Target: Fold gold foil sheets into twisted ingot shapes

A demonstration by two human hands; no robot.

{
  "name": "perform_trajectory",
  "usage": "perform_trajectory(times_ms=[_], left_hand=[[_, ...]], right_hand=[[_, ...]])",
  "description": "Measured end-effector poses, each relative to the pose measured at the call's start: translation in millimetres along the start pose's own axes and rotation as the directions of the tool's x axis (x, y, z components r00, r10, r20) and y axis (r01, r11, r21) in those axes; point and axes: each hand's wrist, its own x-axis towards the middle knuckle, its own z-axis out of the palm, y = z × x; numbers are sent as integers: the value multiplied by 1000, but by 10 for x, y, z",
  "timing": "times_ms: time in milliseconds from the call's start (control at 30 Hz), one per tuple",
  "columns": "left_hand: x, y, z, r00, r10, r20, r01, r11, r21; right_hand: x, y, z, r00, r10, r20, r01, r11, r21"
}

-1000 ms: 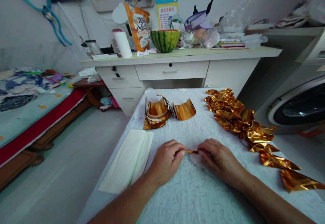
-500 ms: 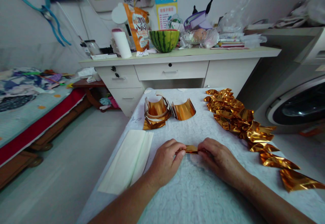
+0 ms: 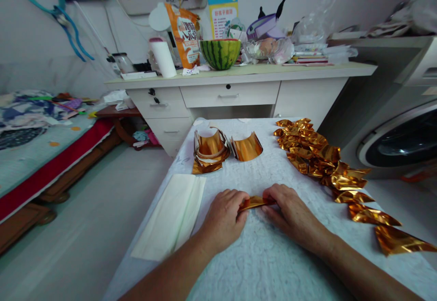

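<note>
A small piece of gold foil (image 3: 255, 201) spans the gap between my two hands, low over the cloth-covered table. Its left end is held by my left hand (image 3: 227, 216), with the fingers curled and the thumb against it. At the other end my right hand (image 3: 290, 210) grips the foil between thumb and fingers. Beyond them lie a curved stack of gold sheets (image 3: 248, 148) and, to its left, a second curled bundle (image 3: 210, 148) with a band around it. Folded gold foil pieces (image 3: 307, 148) form a long pile on the right.
Pale folded paper (image 3: 170, 216) lies at the table's left side. Behind the table (image 3: 266, 264) stands a white desk (image 3: 228, 80) bearing half a watermelon (image 3: 220, 54). A washing machine (image 3: 406, 109) is at the right, a bed (image 3: 41, 155) at the left.
More of the foil now shows between my hands, and it looks tilted. The fingers of my right hand have shifted slightly and its thumb is more visible.
</note>
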Motion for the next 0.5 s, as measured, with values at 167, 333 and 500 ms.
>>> perform_trajectory(times_ms=[167, 333, 500], left_hand=[[-11, -3, 12, 1000, -17, -13, 17, 1000, -18], [-1, -5, 24, 998, -55, -29, 55, 998, -11], [3, -7, 40, 997, -74, -34, 73, 997, -10]], right_hand=[[8, -22, -5, 1000, -11, -1, 11, 1000, -6], [-4, 14, 33, 1000, -12, -7, 12, 1000, 4], [4, 9, 36, 1000, -9, 0, 9, 1000, 3]])
